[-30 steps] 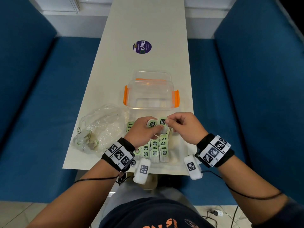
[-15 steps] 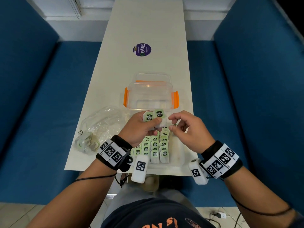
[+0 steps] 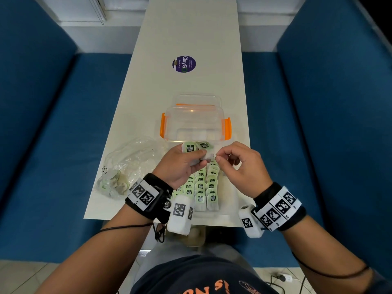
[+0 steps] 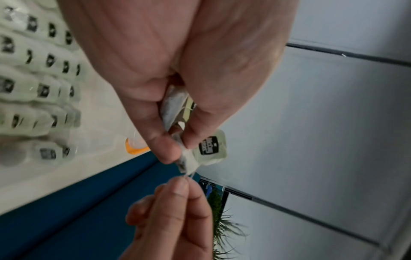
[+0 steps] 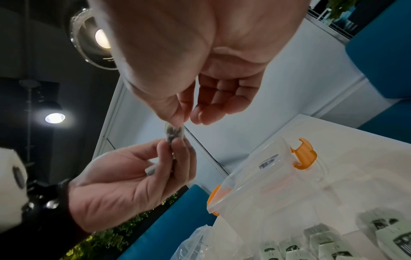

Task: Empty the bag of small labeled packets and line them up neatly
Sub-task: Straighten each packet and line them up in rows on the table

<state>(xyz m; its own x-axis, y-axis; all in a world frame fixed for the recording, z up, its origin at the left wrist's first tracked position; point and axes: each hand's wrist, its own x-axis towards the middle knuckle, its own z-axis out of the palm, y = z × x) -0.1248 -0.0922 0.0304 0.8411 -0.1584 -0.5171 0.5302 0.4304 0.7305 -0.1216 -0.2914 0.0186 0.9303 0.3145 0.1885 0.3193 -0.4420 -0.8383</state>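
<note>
White table (image 3: 191,35) between blue benches (image 3: 63,145); left hand (image 3: 180,164) grips packets (image 3: 196,148), right hand (image 3: 239,166) pinches string

Round purple sticker (image 3: 184,64) on table (image 3: 191,28): "ClayGO". Packet tags (image 3: 190,148): black label with white lettering, too small to read. Wristbands (image 3: 142,194): square black-white coded markers.

Free counter (image 3: 186,35) lies beyond the clear box (image 3: 194,122). Nearer, rows of packets (image 3: 203,185) fill the middle; the crumpled bag (image 3: 129,164) blocks the left side.
</note>
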